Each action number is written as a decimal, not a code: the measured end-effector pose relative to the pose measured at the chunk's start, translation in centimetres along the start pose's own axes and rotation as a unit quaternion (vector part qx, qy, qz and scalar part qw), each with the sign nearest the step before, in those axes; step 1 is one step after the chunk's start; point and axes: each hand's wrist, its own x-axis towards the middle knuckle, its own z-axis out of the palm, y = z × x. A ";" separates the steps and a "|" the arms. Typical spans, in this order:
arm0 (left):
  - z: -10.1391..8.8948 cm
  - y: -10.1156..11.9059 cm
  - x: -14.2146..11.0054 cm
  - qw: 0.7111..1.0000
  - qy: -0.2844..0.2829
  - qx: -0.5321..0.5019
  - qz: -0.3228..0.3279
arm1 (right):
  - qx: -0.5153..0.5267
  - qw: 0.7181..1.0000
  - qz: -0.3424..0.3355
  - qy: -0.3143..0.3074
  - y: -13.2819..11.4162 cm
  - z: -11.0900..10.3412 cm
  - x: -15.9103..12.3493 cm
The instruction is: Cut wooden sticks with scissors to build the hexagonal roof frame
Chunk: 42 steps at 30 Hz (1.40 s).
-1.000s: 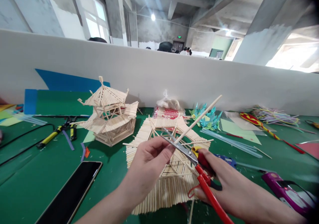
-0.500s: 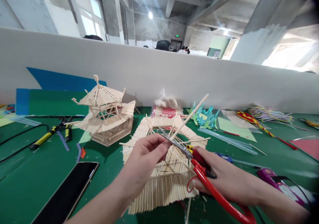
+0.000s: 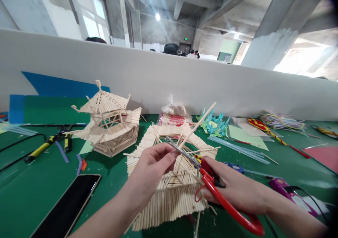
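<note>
My left hand [image 3: 154,165] pinches the lower end of a thin wooden stick [image 3: 200,122], which slants up to the right. Around the red handles of a pair of scissors [image 3: 220,197] my right hand [image 3: 235,183] is closed. The metal blades cross the stick right beside my left fingertips. Beneath both hands lies a wide framework of wooden sticks [image 3: 166,209], with a sloping slatted rim and crossing sticks in its middle. Something yellow [image 3: 198,157] shows next to my right fingers; its kind is unclear.
A pavilion model of sticks [image 3: 111,134] stands to the left, near yellow-handled pliers [image 3: 39,150] and a phone [image 3: 70,204]. Bagged sticks [image 3: 174,120], teal folded paper [image 3: 215,123] and clear glue sticks [image 3: 239,150] lie behind. A purple tool [image 3: 292,195] sits at right.
The whole view has shifted slightly, so things appear a little further left. Both hands, the stick and the scissors keep nearly the same arrangement.
</note>
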 end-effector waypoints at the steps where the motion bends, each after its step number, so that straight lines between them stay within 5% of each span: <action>1: 0.0 0.0 0.0 1.000 0.002 0.008 0.005 | -0.011 1.000 -0.003 0.008 0.1 0.1 0.0; 9: 0.4 0.0 -0.9 0.996 0.011 0.072 0.051 | -0.072 0.995 -0.010 0.064 -0.8 0.6 -1.2; 15: 0.7 0.7 -1.8 0.993 0.012 0.094 0.063 | -0.076 0.994 0.051 0.068 -3.0 1.2 -1.7; 29: 0.9 0.7 -2.2 0.981 0.028 0.157 0.109 | -0.130 0.986 0.005 0.102 -2.4 1.7 -1.4; 42: -0.6 1.1 -1.9 0.990 -0.138 -0.041 -0.009 | -0.144 0.982 -0.058 0.107 -1.3 1.4 -1.6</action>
